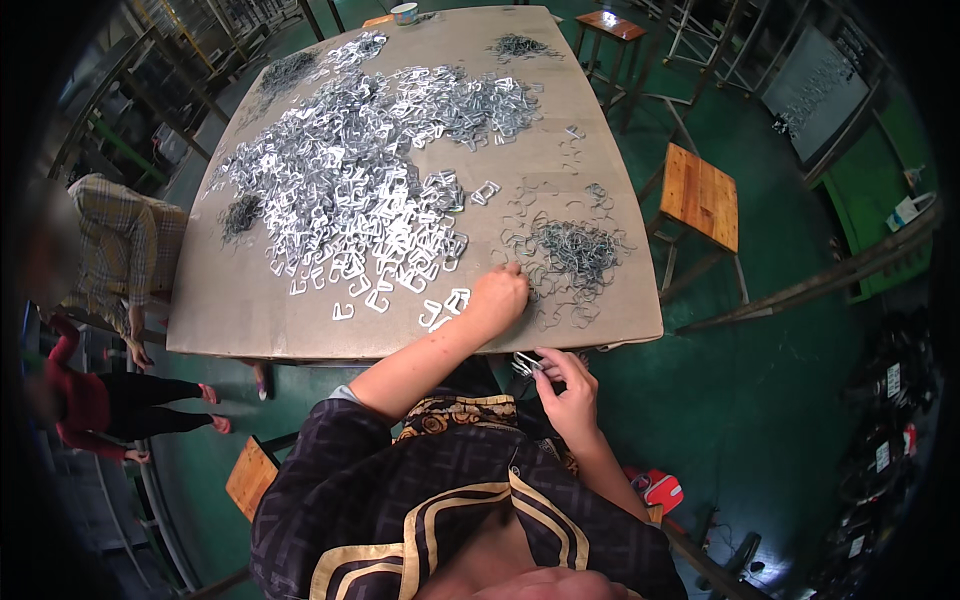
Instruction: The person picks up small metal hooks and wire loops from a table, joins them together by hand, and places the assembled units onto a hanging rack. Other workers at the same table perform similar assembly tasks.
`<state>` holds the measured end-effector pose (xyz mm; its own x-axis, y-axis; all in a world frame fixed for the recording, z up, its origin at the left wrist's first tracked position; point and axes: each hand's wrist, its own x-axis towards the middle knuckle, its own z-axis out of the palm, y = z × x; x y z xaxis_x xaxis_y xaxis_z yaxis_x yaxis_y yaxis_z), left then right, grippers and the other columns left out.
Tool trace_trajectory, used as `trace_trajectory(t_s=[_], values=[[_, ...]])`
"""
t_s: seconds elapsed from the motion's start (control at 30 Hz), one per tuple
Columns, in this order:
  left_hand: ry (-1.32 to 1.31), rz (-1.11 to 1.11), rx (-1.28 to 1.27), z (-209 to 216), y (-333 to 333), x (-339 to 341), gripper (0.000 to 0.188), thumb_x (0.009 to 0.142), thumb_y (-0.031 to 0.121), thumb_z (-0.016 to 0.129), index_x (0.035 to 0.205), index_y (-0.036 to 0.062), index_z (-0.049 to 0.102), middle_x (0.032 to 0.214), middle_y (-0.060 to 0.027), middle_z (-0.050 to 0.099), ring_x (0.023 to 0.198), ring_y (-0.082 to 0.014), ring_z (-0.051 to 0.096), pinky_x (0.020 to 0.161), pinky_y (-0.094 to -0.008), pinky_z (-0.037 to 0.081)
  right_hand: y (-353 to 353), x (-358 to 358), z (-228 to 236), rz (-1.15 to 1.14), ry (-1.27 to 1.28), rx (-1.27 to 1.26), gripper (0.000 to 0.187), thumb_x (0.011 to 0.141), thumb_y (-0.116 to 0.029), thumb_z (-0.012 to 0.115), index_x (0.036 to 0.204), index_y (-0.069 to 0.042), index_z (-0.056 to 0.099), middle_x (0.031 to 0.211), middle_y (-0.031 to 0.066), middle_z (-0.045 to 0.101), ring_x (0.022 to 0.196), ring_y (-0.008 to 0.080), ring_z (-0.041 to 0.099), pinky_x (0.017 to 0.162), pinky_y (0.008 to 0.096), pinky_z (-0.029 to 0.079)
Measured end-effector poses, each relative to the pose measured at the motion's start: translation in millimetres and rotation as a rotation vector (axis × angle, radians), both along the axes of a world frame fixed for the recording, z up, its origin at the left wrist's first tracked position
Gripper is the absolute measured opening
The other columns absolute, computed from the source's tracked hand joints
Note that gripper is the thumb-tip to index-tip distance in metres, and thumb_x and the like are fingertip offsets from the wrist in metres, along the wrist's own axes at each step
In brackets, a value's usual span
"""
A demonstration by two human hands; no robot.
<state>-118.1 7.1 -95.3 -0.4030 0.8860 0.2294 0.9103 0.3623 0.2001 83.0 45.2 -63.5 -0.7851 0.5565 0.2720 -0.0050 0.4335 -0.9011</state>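
Note:
On the brown-covered table (590, 190), my left hand (500, 295) rests at the near edge of a pile of thin bent wire pieces (580, 250). Its fingers are pinched together at the loose wires; whatever lies between the fingertips is too small to make out. Just off the table's near edge, my right hand (570, 390) has its thumb and fingers closed on silver metal hooks (527, 363), how many I cannot tell. Several loose C-shaped metal hooks (432, 312) lie left of my left hand. Beyond them spreads a large heap of the same hooks (350, 180).
Smaller wire piles (520, 45) sit at the table's far and left sides. A wooden stool (700, 195) stands to the right, another (250, 478) behind on the left. Two people are at left, one in a plaid shirt (125, 235). A small round tub (404, 13) stands at the far end.

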Motion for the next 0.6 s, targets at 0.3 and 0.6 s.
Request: trace_trajectory(t_s=[0.3,0.6], values=[[0.021,-0.015,-0.149,11,15,-3,0.010,0.069,0.009,0.061,0.070,0.0023,0.068,0.076,-0.0170,0.067,0.071,-0.0322,0.068,0.063,-0.0405,0.056,-2,-4,3,0.007,-0.010,0.003,0.033,0.077,0.009,0.066,0.108,0.000,0.064,0.086,0.0102,0.065,0.070,0.0158,0.066,0.065,0.0264,0.052],[-0.316,-0.181,0.076,6,-35,-28,0.009,0.071,0.006,0.064,0.077,0.0025,0.069,0.077,-0.0140,0.066,0.072,-0.0322,0.066,0.068,-0.0386,0.054,-5,-6,-5,0.026,-0.004,-0.040,0.033,0.077,0.009,0.066,0.109,0.000,0.064,0.087,0.0099,0.065,0.071,0.0150,0.066,0.064,0.0258,0.052]])
